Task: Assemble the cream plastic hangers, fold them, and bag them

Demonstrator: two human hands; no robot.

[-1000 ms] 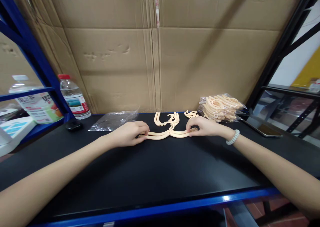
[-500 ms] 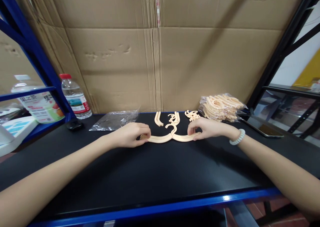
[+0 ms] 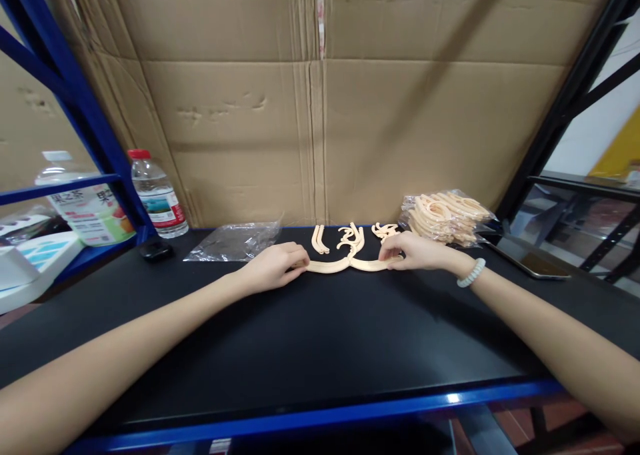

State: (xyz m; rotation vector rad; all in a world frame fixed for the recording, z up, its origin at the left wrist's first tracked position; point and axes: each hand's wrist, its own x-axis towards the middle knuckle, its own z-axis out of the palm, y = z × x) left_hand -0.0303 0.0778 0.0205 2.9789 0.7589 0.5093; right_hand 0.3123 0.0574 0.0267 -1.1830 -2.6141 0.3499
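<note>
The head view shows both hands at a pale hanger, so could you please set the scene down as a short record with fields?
Left hand: grips the left end of the hanger
Right hand: grips its right end
Hanger hook: points away from the person
Behind the hanger: a pair of curved bars and small pale pieces
Far right: clear bag of pale parts
Far left: flat clear bag, red-capped bottle
Surface: black tabletop

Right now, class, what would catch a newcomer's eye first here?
Likely the cream hanger near the back of the black table, one end in the left hand, the other in the right hand. Behind it rises tall brown cardboard; a red-capped bottle stands toward the left.
</note>
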